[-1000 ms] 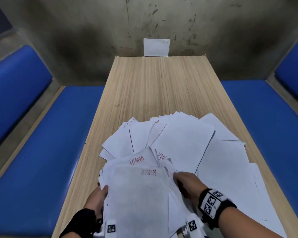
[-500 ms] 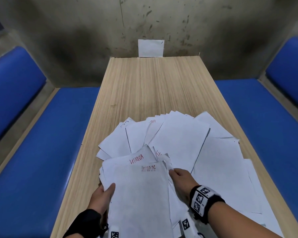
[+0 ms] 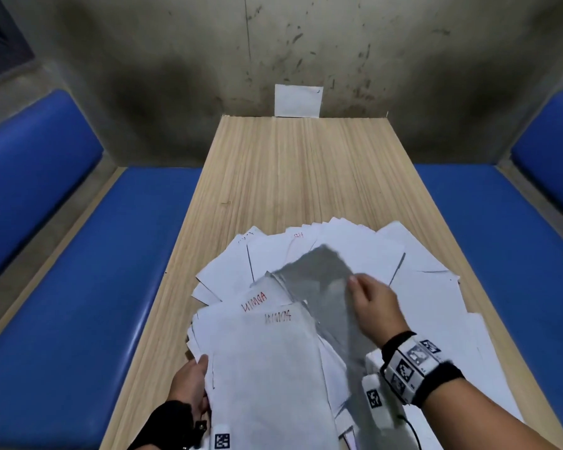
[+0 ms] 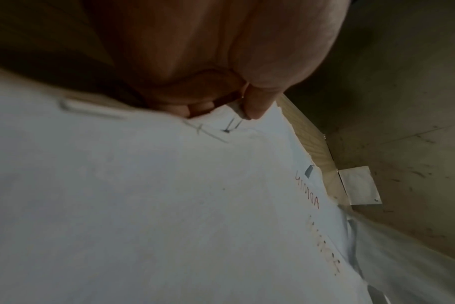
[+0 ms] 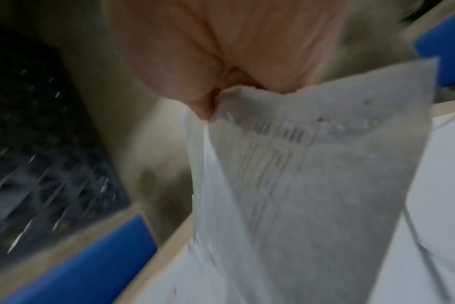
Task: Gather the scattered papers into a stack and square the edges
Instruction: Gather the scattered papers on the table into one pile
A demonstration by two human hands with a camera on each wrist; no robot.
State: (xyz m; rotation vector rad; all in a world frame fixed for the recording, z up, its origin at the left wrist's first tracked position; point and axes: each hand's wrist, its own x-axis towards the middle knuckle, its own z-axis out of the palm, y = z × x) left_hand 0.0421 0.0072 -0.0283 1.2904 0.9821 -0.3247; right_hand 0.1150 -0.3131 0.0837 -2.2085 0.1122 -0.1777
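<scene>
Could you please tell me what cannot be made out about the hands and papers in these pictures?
- Left hand fingers: head view, hidden under the held stack.
- Lifted sheet print: right wrist view, motion-blurred; right hand pinches it.
- Fanned papers count: head view, overlapping.
- Near table edge: cut off.

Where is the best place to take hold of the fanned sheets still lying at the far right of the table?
Take the fanned sheets by their near right edges, coming in from the right with the right hand once it lays down the lifted sheet. They overlap flat on the table, with nothing raised to pinch, so sliding them toward the held stack in the left hand looks easiest.
</scene>
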